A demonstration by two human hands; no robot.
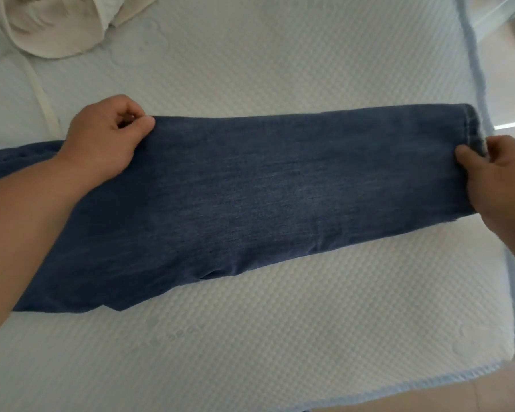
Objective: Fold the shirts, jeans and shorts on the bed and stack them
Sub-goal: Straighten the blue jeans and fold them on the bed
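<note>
While the jeans (250, 185) lie stretched across the bed (280, 337), the left hand (107, 141) pinches their far edge mid-leg and the right hand (500, 179) grips the hem, likely keeping the legs taut and aligned for folding.

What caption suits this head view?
Both hands, left hand and right hand, pinch blue jeans laid across the mattress.

Left hand (101, 141): forearm reaching in from the lower left, bare; knuckles up, fingers curled under, thumb and fingertips pinching a fabric edge; right hand (494, 179): entering from the right edge, thumb on top, fingers curled round a hem, pinching it.
</note>
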